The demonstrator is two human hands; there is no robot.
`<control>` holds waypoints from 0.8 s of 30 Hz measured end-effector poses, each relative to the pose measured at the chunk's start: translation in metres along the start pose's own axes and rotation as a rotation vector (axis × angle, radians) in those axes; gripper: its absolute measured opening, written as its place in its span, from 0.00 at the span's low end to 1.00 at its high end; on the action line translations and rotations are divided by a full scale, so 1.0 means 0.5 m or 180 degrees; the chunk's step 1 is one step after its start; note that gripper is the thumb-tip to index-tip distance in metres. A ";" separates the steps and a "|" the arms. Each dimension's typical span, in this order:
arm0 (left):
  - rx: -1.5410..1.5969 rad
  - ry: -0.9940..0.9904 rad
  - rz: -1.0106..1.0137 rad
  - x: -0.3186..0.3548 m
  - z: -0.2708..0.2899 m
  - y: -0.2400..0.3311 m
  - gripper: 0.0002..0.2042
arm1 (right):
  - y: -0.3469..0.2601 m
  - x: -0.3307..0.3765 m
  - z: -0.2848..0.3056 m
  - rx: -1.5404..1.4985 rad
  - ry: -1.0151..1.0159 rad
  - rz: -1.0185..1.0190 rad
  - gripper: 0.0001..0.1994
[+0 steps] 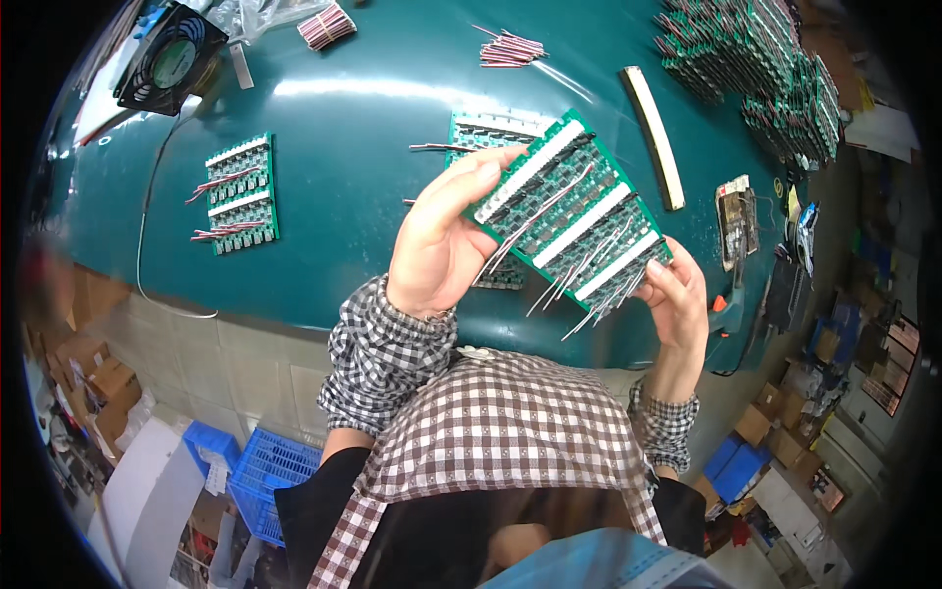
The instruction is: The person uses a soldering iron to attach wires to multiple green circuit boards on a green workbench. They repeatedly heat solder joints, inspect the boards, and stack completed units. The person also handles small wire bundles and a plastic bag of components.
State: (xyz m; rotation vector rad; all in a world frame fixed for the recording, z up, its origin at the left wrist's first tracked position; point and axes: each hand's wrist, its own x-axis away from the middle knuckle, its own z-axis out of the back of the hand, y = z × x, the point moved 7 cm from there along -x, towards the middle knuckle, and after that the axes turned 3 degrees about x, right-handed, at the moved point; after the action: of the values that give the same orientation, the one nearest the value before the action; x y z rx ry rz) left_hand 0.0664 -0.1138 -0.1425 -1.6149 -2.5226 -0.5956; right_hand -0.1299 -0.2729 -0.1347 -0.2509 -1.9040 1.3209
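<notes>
Both hands hold a green circuit board panel up in the air, tilted, above the table. It carries rows of white connector strips, small dark parts and thin wires that hang off its lower edge. My left hand is closed on the panel's left corner, thumb on the upper face. My right hand pinches the lower right corner, with wires close to its fingers. Partly hidden behind the held panel, another circuit board panel lies on the table. Further left lies a smaller circuit board panel with red and white wires.
On the green table lie wire bundles, loose wires and a pale strip. A black fan stands far left. Stacked boards fill the far right, near an orange-tipped tool. Blue crates sit below left.
</notes>
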 end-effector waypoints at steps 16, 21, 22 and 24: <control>-0.1922 -0.0109 -0.0525 -0.028 -0.038 -0.006 0.24 | 0.049 -0.008 0.011 -0.0314 0.0237 -0.0008 0.19; -0.1936 -0.0149 -0.0631 -0.034 -0.022 -0.015 0.26 | 0.058 -0.016 0.013 -0.0442 0.0258 0.0072 0.18; -0.1888 -0.0121 -0.0618 -0.035 -0.023 -0.015 0.26 | 0.058 -0.019 0.012 -0.0478 0.0204 0.0081 0.18; -0.1671 -0.0009 -0.0535 -0.028 -0.018 -0.009 0.26 | 0.055 -0.022 0.015 -0.0713 0.0139 0.0142 0.18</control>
State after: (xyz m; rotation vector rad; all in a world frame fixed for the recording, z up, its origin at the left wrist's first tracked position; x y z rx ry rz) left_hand 0.0673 -0.1309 -0.1394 -1.5296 -2.6674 -1.3695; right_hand -0.1351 -0.2721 -0.1648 -0.4337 -2.0199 1.1208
